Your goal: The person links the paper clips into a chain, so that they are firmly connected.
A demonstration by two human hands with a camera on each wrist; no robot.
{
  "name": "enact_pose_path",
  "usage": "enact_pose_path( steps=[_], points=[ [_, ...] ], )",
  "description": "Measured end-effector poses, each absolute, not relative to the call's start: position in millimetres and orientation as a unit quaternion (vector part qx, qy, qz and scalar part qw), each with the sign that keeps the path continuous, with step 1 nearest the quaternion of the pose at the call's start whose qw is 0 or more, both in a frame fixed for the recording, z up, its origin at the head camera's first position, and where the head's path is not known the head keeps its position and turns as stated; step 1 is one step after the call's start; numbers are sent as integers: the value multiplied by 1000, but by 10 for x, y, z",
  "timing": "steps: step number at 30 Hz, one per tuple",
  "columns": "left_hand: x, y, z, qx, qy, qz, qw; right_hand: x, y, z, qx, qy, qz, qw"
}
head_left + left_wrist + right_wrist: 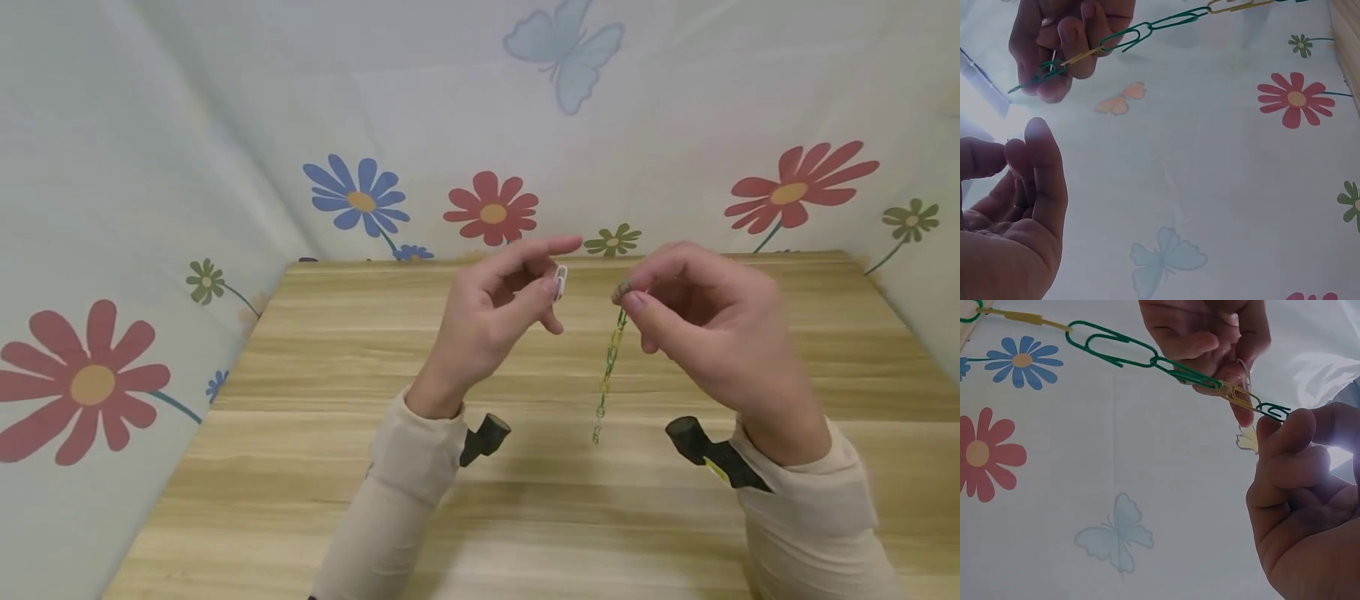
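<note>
In the head view my left hand pinches a white paper clip between thumb and finger, its index finger stretched out to the right. Facing it, my right hand pinches the top of a paper clip chain. Green and yellow clips alternate in this chain, which hangs above the table. The right wrist view shows the right fingertips on a green clip at the chain's end, with the white clip close behind. Glare hides the white clip in the left wrist view, beside my left hand.
A wood-grain table lies below both hands. Behind it and at its sides hangs a pale cloth printed with flowers and a butterfly. Dark wrist mounts stick out from the beige sleeves.
</note>
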State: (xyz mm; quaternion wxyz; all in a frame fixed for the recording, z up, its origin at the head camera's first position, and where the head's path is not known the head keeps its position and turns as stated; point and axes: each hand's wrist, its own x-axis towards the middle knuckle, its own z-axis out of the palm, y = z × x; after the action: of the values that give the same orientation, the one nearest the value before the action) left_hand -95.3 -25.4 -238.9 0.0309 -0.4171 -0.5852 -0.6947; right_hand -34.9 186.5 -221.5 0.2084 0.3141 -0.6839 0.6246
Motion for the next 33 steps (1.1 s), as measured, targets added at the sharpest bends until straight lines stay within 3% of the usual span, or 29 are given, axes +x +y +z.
enact_pose_path(
  steps=[10,21,33],
  points=[
    [-735,-218,-2267,-405,-559,-723,48,-329,1700,-2270,341,-673,612,235],
    [-642,-189,-2221,-402,-558,-724,60,-349,1606,-2311,368,-667,566,313],
    [-633,-244,-2220,-405,-561,-720,57,-390,1544,-2296,340,-695,475,418]
  ],
)
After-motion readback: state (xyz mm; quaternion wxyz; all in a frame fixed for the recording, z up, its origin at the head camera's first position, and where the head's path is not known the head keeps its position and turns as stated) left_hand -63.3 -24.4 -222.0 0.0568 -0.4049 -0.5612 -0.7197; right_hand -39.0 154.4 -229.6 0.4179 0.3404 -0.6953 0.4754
